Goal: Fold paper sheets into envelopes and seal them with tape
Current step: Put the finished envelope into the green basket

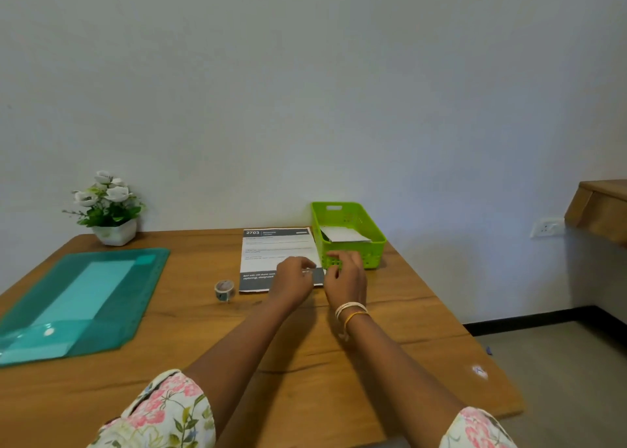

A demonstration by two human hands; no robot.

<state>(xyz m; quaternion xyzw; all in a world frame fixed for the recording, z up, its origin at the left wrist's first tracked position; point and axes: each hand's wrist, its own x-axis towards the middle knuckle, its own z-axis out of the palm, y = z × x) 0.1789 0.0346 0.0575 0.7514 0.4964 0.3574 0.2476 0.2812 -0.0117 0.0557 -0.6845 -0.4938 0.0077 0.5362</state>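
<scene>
Printed sheet [276, 255] flat, dark bands top and bottom; both hands' grip unclear at near-right corner.

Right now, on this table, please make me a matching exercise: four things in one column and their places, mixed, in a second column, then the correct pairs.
Things:
1. tape roll
2. green basket
3. flower pot
4. teal mat

Places:
A. back left corner, by the wall
B. just left of the printed sheet
C. just right of the printed sheet
D. left side of the table, lying flat

Pairs: 1-B, 2-C, 3-A, 4-D
</scene>
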